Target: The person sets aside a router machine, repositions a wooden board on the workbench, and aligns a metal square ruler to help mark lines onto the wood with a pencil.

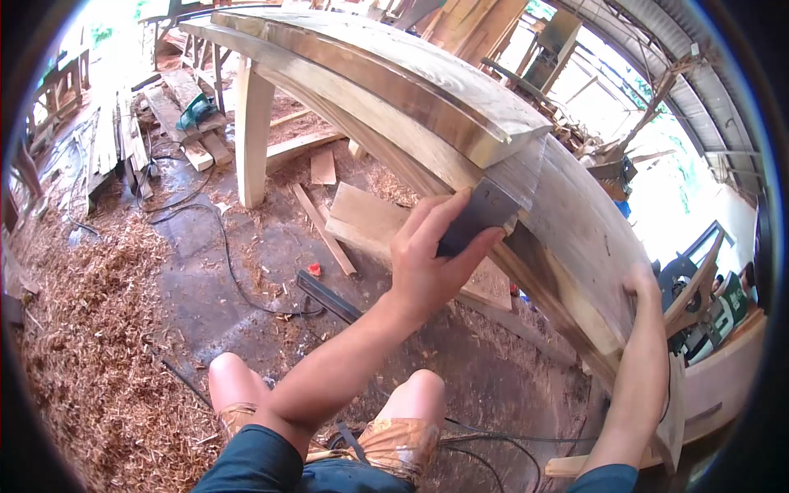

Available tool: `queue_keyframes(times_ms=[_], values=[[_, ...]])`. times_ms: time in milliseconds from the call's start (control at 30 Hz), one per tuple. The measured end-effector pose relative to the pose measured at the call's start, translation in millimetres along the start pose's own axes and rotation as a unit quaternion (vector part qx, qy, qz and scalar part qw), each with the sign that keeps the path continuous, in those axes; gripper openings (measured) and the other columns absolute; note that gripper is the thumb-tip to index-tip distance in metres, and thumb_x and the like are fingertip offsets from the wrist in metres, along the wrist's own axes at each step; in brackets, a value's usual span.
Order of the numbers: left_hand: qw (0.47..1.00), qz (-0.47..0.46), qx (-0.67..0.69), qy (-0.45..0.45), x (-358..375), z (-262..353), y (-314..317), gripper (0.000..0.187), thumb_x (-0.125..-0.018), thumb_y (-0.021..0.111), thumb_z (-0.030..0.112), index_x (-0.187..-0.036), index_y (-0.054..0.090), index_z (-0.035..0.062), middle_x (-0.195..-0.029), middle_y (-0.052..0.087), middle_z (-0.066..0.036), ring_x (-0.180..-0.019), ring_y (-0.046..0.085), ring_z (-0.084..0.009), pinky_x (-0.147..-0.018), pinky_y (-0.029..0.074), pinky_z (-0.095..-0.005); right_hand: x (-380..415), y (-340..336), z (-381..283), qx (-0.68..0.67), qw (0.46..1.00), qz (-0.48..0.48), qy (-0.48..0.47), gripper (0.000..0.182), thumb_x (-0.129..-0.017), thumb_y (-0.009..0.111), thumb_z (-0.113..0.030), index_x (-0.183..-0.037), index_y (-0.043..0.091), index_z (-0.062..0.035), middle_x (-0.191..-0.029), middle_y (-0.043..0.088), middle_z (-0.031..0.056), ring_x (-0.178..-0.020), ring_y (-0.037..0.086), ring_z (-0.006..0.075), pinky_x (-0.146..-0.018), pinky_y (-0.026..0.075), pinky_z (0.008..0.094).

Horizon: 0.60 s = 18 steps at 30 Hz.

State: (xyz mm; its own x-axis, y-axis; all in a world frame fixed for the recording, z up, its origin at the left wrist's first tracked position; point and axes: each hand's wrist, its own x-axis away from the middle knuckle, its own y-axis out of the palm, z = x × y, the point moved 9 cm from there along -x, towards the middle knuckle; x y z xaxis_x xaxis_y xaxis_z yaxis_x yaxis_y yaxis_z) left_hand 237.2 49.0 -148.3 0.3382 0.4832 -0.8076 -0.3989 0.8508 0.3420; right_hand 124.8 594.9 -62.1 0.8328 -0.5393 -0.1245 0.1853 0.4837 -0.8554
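Note:
My left hand (pixel 427 251) is closed around a dark grey rectangular plate (pixel 485 215) with faint markings on its face, thumb below and fingers above. The plate touches the end of a layered wooden edge on a large wooden tabletop (pixel 575 209). Thick boards (pixel 370 90) are stacked along that edge, ending just above the plate. My right hand (pixel 643 283) rests on the tabletop's near part, thumb out along the wood; its other fingers are mostly hidden.
A wooden leg (pixel 253 135) stands under the far end. Wood shavings (pixel 99 329) cover the floor at left. A black cable (pixel 234 263) and a dark metal bar (pixel 329 297) lie on the floor. Loose planks (pixel 362 218) lie beneath the tabletop, and a green power tool (pixel 196 111) sits farther back.

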Motion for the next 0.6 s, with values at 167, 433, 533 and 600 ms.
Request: queue_keyframes(times_ms=[167, 433, 533, 600], values=[[1.0, -0.007, -0.005, 0.004, -1.7, 2.6, -1.2, 0.049, -0.074, 0.089, 0.009, -0.115, 0.067, -0.0049, -0.099, 0.069, -0.015, -0.088, 0.068, -0.021, -0.076, 0.054, -0.0305, -2.2, 5.6, 16.5, -0.079, 0.996, 0.018, 0.041, 0.034, -0.083, 0.065, -0.01, -0.112, 0.07, 0.0055, -0.126, 0.064, 0.0266, -0.12, 0.061, 0.0383, -0.102, 0.051, 0.0424], [0.999, -0.025, 0.001, -0.021, -0.6, 0.3, 3.9, 0.049, -0.076, 0.088, 0.005, -0.118, 0.065, -0.0069, -0.103, 0.069, -0.015, -0.09, 0.066, -0.0172, -0.077, 0.054, -0.0289, 50.4, -41.0, -10.4, -0.065, 0.996, 0.051, 0.041, 0.033, -0.084, 0.069, -0.009, -0.117, 0.07, -0.0008, -0.129, 0.064, 0.0222, -0.122, 0.061, 0.0373, -0.101, 0.051, 0.0432], [0.999, -0.032, 0.007, -0.024, 1.7, -2.9, 5.5, 0.05, -0.076, 0.087, 0.003, -0.12, 0.064, -0.0081, -0.107, 0.067, -0.014, -0.093, 0.065, -0.0159, -0.078, 0.053, -0.0279, 59.6, -75.2, -28.4, -0.165, 0.973, 0.158, 0.012, 0.028, -0.087, 0.064, -0.012, -0.113, 0.068, -0.0002, -0.124, 0.066, 0.0241, -0.116, 0.063, 0.0399, -0.098, 0.052, 0.0457], [0.999, -0.036, -0.017, -0.011, 1.7, -0.5, 4.7, 0.051, -0.077, 0.086, 0.002, -0.121, 0.063, -0.0086, -0.109, 0.066, -0.014, -0.094, 0.065, -0.0157, -0.08, 0.053, -0.0274, 80.5, -110.5, -48.7, -0.228, 0.931, 0.278, -0.068, 0.025, -0.091, 0.057, -0.013, -0.111, 0.063, 0.0009, -0.116, 0.067, 0.0258, -0.112, 0.064, 0.0418, -0.094, 0.051, 0.0489]])
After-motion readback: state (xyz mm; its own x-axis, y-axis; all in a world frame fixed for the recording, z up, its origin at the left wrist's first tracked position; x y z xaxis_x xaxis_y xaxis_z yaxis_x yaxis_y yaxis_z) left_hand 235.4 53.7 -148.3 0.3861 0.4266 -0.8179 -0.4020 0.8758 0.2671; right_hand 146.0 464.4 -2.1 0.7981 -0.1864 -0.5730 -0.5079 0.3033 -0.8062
